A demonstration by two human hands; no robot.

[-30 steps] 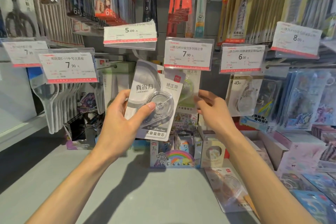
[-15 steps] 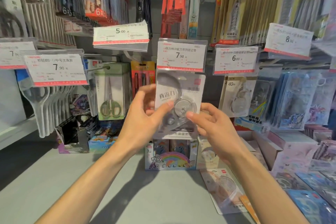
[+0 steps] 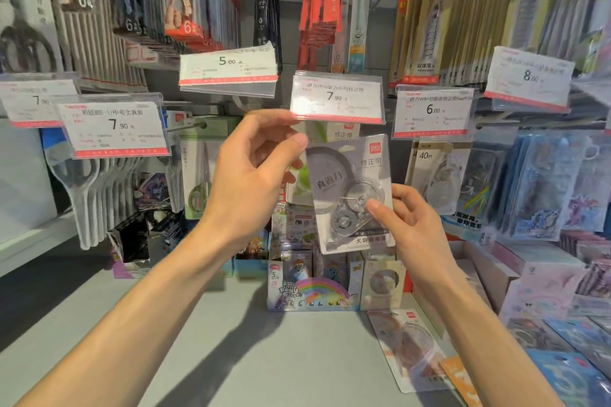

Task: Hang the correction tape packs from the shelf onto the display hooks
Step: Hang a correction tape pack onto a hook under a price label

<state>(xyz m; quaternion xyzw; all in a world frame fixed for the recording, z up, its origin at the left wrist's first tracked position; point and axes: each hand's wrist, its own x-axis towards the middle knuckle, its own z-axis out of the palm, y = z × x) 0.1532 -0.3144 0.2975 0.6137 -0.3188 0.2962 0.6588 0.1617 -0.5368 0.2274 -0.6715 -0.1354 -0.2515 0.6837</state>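
Take the 7.90 price tag (image 3: 336,97) at the centre as your landmark. Your correction tape pack (image 3: 352,192) hangs tilted just below it, your right hand (image 3: 410,225) at the pack's lower right, your left hand (image 3: 251,175) at its upper left, just under the tag's left corner. Left of the tag hang the scissors (image 3: 198,182). Right of it sits the 6.00 tag (image 3: 433,111). Below, on the shelf (image 3: 231,357), a rainbow box (image 3: 312,294) stands behind another pack (image 3: 410,349) lying flat.
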